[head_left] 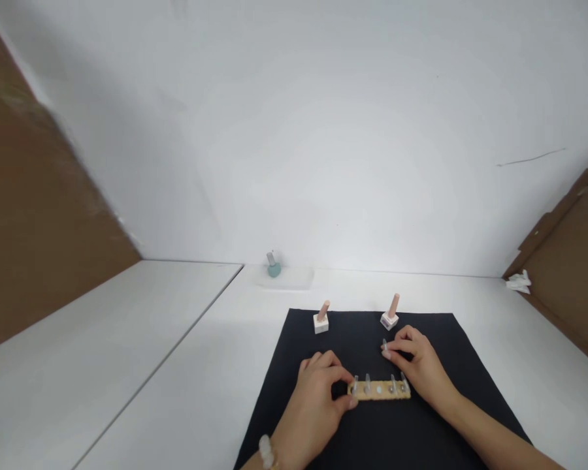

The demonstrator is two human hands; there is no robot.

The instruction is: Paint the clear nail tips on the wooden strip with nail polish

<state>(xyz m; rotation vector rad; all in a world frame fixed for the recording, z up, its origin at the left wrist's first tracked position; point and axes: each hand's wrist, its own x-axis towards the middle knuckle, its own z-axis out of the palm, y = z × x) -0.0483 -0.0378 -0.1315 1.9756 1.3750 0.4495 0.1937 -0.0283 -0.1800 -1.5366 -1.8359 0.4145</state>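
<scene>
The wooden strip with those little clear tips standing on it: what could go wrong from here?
The wooden strip could slide on the black mat, as only the left hand pinches its end. The small clear tip held in the right hand might slip and fall. The upright clear tips could get knocked over.

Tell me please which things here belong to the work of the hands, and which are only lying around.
In the work: left hand on wooden strip with clear tips; right hand pinching clear tip.
Lying around: two pink-capped white bottles, teal bottle, black mat.
</scene>
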